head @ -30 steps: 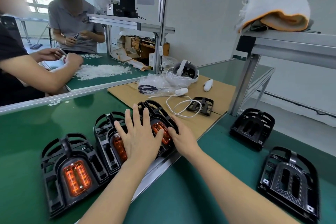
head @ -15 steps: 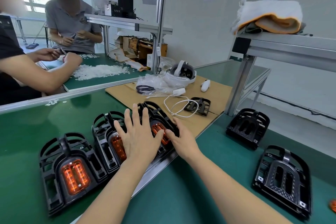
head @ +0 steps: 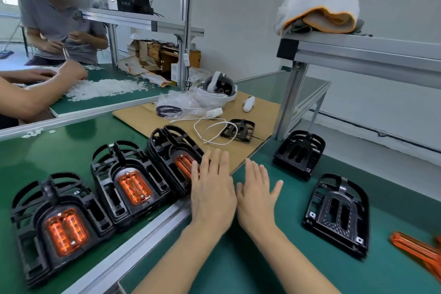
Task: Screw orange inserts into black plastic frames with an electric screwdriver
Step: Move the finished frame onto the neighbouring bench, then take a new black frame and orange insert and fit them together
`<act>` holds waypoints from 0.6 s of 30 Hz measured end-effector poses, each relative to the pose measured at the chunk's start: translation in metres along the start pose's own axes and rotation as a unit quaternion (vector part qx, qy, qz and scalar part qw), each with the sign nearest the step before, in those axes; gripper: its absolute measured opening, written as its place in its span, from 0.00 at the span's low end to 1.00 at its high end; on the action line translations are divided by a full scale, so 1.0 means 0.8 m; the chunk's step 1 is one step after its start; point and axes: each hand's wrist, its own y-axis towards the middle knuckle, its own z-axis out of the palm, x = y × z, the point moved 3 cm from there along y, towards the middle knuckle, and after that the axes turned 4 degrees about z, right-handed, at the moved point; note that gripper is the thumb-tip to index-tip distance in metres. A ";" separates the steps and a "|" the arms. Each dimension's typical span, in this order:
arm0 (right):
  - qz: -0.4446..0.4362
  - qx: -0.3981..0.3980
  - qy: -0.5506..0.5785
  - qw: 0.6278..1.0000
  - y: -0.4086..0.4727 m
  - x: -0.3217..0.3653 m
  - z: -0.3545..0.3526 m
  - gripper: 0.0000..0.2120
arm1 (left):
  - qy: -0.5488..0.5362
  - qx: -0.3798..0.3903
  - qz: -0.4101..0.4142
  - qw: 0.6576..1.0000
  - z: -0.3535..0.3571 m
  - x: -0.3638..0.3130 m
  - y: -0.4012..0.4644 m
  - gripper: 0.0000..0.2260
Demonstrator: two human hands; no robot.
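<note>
Nearest, at 3 to 4 o'clock on the green tabletop [head: 238, 267], loose orange inserts [head: 420, 252] lie blurred at the picture's edge. At 8 o'clock sits the near frame [head: 57, 224], a black plastic frame with an orange insert in its middle. Just past it, toward 9 o'clock, the second frame [head: 128, 184] carries its own orange insert, and the third frame [head: 174, 157] stands just beyond that, also with an insert.

In the centre both hands hover palm-down, side by side. The left hand [head: 212, 193] has straight fingers held close together, its grip spread flat and holding nothing; its fingertips overlap the right edge of the third frame, though contact cannot be told. The right hand [head: 257, 194] is likewise flat, fingers straight, thumb out to the side, holding nothing, over bare tabletop.

At 3 o'clock lies an empty frame [head: 337, 215], without an insert. Behind it, toward 2 o'clock, is another empty frame [head: 299, 153].

Farther, at 12 o'clock, a cardboard sheet [head: 262, 112] bears a small black frame [head: 238, 130], a white cable [head: 212, 131], a white headset [head: 219, 87] and clear plastic bags [head: 181, 102]. At 10 o'clock, another person's forearm [head: 31, 98] rests by a heap of white bits [head: 107, 87]. At 1 o'clock, a folded towel [head: 319, 13] lies on a metal shelf [head: 372, 52].
</note>
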 end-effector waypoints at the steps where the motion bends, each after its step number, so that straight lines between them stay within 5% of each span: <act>1: 0.009 -0.006 -0.012 1.000 -0.005 -0.009 -0.008 0.29 | -0.020 0.014 0.012 1.000 0.006 -0.012 -0.002 0.26; 18: 0.194 -0.089 -0.077 0.974 -0.072 -0.179 -0.121 0.29 | -0.226 0.190 0.057 0.954 0.073 -0.175 -0.032 0.23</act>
